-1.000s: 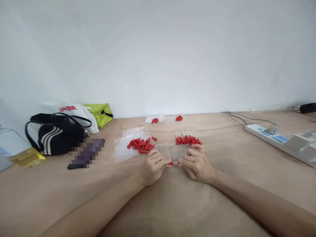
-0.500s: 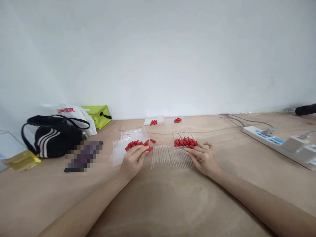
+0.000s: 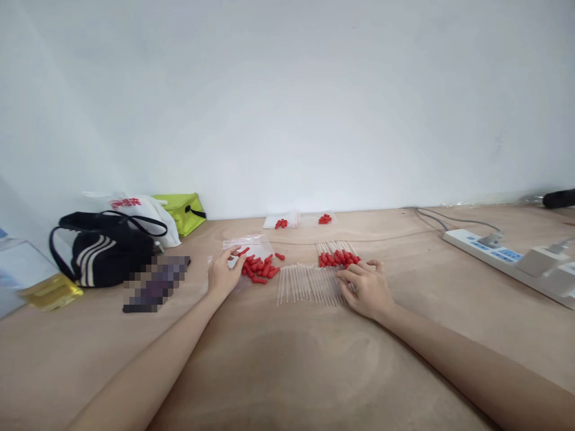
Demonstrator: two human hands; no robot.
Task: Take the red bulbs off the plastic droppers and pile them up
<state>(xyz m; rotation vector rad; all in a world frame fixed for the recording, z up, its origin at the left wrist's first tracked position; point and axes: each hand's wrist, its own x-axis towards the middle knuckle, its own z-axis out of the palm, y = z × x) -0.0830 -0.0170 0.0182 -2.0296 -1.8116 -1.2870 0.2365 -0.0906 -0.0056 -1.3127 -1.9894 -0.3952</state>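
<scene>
My left hand (image 3: 223,272) hovers at the left edge of a pile of red rubber dropper bulbs (image 3: 263,267), with thumb and forefinger apart. One red bulb (image 3: 243,251) lies by its fingertips; I see no grip on it. Beneath the pile is a clear zip bag (image 3: 254,242). Side by side in the middle lies a row of thin glass dropper tubes (image 3: 305,284). My right hand (image 3: 366,288) rests at the right end of this row, fingers bent and closed; what is between them is hidden. Just beyond it are glass droppers with red bulbs fitted (image 3: 336,257).
Two small bags with red bulbs (image 3: 281,224) lie by the wall. A white power strip (image 3: 494,251) with plugs stands right. At left are a black bag (image 3: 110,251), a lime-green bag (image 3: 184,212), a blurred dark flat item (image 3: 157,284) and a yellow packet (image 3: 51,291).
My left hand has moved left, away from the tubes, and its fingers have parted. Red bulbs now lie spread nearer the tubes. The right hand has barely moved.
</scene>
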